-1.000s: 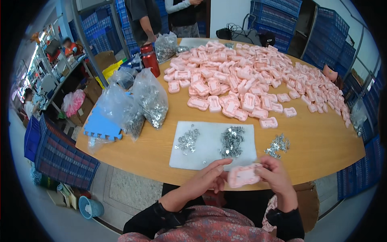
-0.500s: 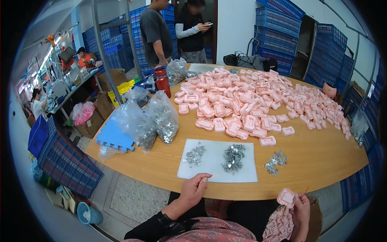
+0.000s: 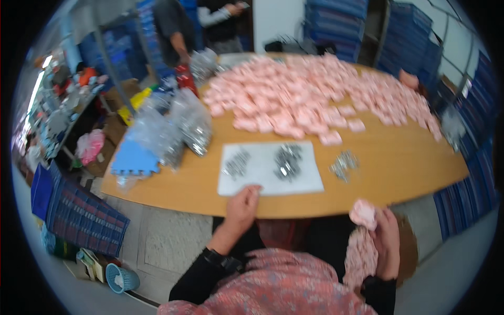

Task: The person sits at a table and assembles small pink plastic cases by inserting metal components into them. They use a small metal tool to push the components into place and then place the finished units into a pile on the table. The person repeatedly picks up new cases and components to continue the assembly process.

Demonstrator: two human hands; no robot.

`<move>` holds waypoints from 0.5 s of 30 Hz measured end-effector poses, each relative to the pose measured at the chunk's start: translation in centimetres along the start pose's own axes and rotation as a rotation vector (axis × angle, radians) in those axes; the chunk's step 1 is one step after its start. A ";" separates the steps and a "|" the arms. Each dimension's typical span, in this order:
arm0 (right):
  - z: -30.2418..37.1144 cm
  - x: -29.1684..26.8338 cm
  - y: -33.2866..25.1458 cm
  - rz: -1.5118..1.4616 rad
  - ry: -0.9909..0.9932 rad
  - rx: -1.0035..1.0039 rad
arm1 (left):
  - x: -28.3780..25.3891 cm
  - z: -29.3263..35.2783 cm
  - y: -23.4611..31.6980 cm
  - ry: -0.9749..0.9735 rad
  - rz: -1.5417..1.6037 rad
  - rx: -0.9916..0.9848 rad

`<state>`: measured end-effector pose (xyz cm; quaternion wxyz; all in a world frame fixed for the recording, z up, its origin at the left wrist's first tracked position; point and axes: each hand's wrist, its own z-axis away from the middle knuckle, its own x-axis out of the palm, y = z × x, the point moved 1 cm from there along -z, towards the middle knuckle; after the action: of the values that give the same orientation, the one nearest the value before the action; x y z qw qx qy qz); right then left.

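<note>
My right hand (image 3: pixel 387 236) grips a pale pink plastic piece (image 3: pixel 363 214) beyond the table's near edge, at the right. Below it, many similar pink pieces (image 3: pixel 361 257) fill a round brown container (image 3: pixel 408 247). My left hand (image 3: pixel 242 211) is closed, thumb against curled fingers, at the front edge of a white mat (image 3: pixel 266 181). Whatever those fingers may hold is hidden. On the mat are two heaps of small silvery metal parts, a thinner left heap (image 3: pixel 238 163) and a denser right heap (image 3: pixel 288 161). The picture is blurred.
A large pile of pink pieces (image 3: pixel 283 100) covers the far part of the wooden table (image 3: pixel 388 176). A loose metal heap (image 3: pixel 345 165) lies right of the mat. Clear bags (image 3: pixel 191 123), a blue foam mat (image 3: pixel 135 157) and a red flask (image 3: pixel 185 79) stand left. Two people are behind.
The view has tilted downward, so the table sits higher in the picture. My right hand still holds the pink piece, and my left hand stays closed by the mat.
</note>
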<state>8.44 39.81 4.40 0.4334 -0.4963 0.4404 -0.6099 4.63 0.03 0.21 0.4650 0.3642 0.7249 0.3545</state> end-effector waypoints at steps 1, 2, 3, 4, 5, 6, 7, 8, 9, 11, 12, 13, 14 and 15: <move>0.0 0.7 -0.1 0.008 0.017 0.018 | 0.0 0.2 -1.1 0.003 0.010 -0.023; -0.5 0.6 0.9 -0.012 0.049 -0.021 | -0.1 0.3 -1.5 0.043 -0.007 0.039; -0.2 1.6 0.8 -0.033 0.105 -0.023 | -0.3 0.3 -1.4 0.005 -0.019 -0.041; -0.1 0.4 0.6 -0.038 -0.075 0.045 | -1.2 0.5 -0.7 0.016 -0.020 -0.059; -0.1 0.2 0.6 -0.058 -0.052 0.044 | -1.4 0.8 -1.5 0.023 0.033 -0.094; -0.1 0.4 1.0 -0.077 -0.034 0.034 | -1.3 0.7 -2.2 0.036 0.083 -0.127; -0.2 -0.2 1.2 -0.091 -0.037 0.039 | -1.1 0.7 -2.2 0.025 0.153 -0.110; -0.1 -0.8 1.3 -0.105 -0.039 0.041 | -0.8 0.6 -2.0 0.015 0.223 -0.095; 0.0 -1.4 1.6 -0.140 -0.036 0.040 | -0.3 0.3 -2.0 0.003 0.228 -0.094; 0.0 -2.9 2.3 -0.189 -0.029 0.058 | 0.3 0.1 -2.3 -0.003 0.231 -0.096; 0.0 -3.3 2.6 -0.192 0.000 0.074 | 0.5 0.0 -2.7 -0.010 0.229 -0.086; 0.0 -3.7 2.8 -0.194 0.025 0.091 | 0.6 0.0 -3.0 -0.013 0.226 -0.076; 0.0 -3.9 3.2 -0.200 0.044 0.107 | 0.5 0.0 -3.4 -0.011 0.220 -0.064; -0.1 -4.4 3.8 -0.214 0.034 0.117 | 0.5 0.0 -3.7 0.001 0.211 -0.085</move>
<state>9.26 43.20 -0.30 0.3863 -0.5038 0.3558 -0.6858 3.79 -1.33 -3.12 0.4397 0.4181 0.6671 0.4322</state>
